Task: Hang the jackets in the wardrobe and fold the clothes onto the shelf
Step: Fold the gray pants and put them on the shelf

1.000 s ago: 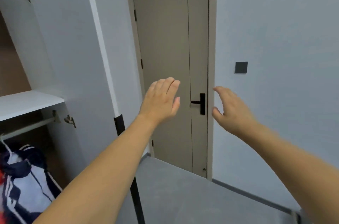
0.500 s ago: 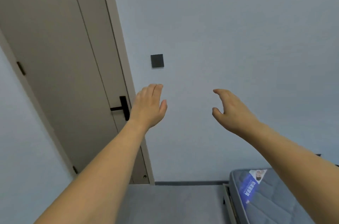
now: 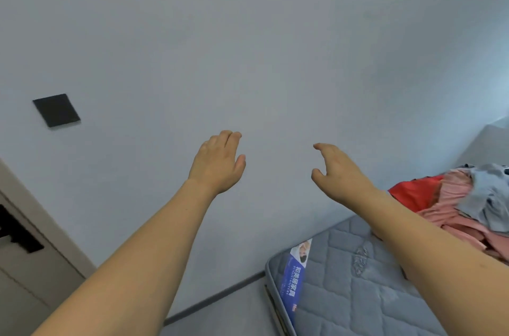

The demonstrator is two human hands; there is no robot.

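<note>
Your left hand (image 3: pixel 219 162) and right hand (image 3: pixel 340 170) hang empty in the air, fingers loose, seemingly readied for the heap of clothes (image 3: pixel 465 198) lying on the mattress (image 3: pixel 358 280) at your right.

Two bare forearms enter from the bottom edge, one from about 7 o'clock and the other from about 4 o'clock. No sleeve, cuff or glove covers either arm as far as the frame shows them. The left hand (image 3: pixel 219 162) is seen from its back, with smooth knuckles and a plain wrist that carries no watch, band or ring. The right hand (image 3: pixel 343 170) is likewise unadorned, its fingers and wrist free of jewellery. A small dark speck sits on the right forearm near 4 o'clock. The nails are not visible.
</note>
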